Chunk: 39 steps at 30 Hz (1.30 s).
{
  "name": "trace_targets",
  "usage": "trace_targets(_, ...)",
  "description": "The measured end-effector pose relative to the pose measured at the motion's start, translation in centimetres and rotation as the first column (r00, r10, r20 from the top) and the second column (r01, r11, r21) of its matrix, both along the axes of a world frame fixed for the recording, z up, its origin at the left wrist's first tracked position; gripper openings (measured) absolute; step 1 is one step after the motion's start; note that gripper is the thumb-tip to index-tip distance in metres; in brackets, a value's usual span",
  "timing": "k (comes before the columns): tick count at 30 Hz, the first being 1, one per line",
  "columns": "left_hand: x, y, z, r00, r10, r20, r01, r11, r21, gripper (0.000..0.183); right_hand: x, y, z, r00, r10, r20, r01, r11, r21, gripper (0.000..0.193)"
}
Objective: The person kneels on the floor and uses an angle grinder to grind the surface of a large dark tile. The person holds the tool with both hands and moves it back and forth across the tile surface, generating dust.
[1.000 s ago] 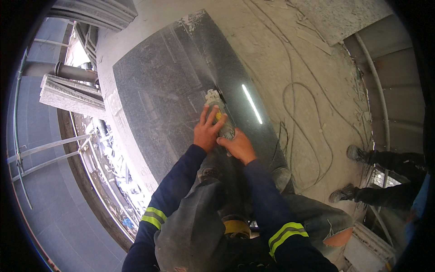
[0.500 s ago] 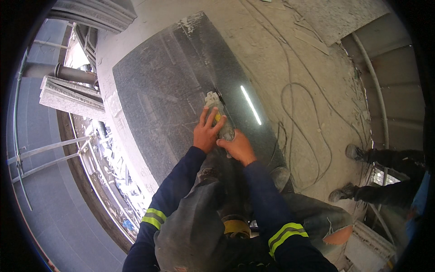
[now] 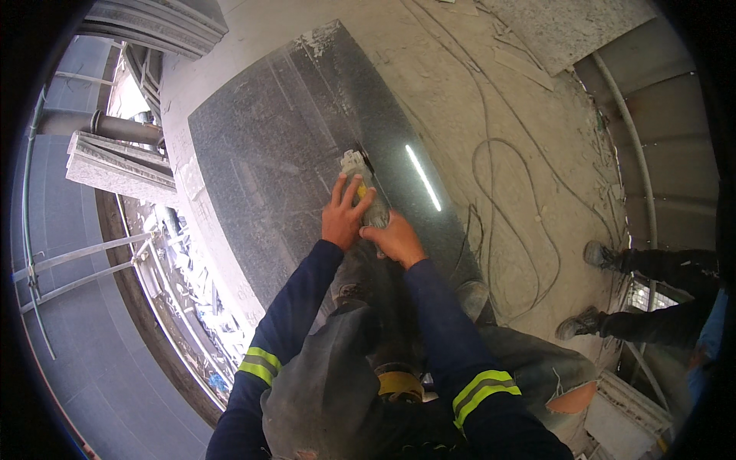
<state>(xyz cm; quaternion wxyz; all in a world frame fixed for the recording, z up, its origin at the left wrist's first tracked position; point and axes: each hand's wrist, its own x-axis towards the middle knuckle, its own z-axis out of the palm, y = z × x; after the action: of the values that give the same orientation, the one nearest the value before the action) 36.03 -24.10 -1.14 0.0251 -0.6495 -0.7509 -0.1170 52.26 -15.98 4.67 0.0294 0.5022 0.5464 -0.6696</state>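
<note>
A dusty angle grinder (image 3: 355, 162) rests on a dark, polished stone slab (image 3: 261, 146). My left hand (image 3: 344, 215) lies over the tool's body, its fingers spread forward across the yellow-marked side. Behind it, my right hand (image 3: 398, 239) is wrapped round the grinder's rear end, the thumb pointing left. The thin disc edge shows dark at the tool's front right, on a line that runs along the slab. Pale dust streaks mark the slab ahead of the grinder. The underside of the tool is hidden.
A loose cable (image 3: 529, 165) loops over the dusty floor right of the slab. Another person's shoes (image 3: 580, 324) and dark trouser legs stand at the right. Stacked stone slabs (image 3: 123, 169) lean at the left beside metal railing (image 3: 84, 253). Rubble lies below the left edge.
Both hands and the grinder have shifted slightly left and toward me along the slab. The grip looks the same, and the other person's feet have stayed in place.
</note>
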Motion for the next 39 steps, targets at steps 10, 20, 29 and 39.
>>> trace_targets(10,2.0,-1.5,0.4,0.998,-0.012,0.063,0.01,0.999,0.037,0.069,2.2,-1.9,-1.4,0.999,0.021,0.038,-0.025,0.996,0.086,0.073)
trace_targets(20,0.7,-0.2,0.5,0.997,0.006,0.073,-0.005,1.0,-0.012,0.073,0.4,-0.3,-1.0,1.0,-0.005,0.013,0.005,1.0,0.022,0.072)
trace_targets(29,2.7,-1.3,0.5,0.997,-0.015,0.07,0.012,0.999,0.043,0.063,3.0,-2.1,-2.0,0.999,-0.022,0.024,0.02,0.997,0.073,0.07)
trace_targets(39,1.1,0.0,0.3,0.992,-0.002,0.124,0.003,1.0,-0.011,0.073,0.9,-0.2,-1.6,0.999,0.017,0.044,-0.02,0.996,0.088,0.071)
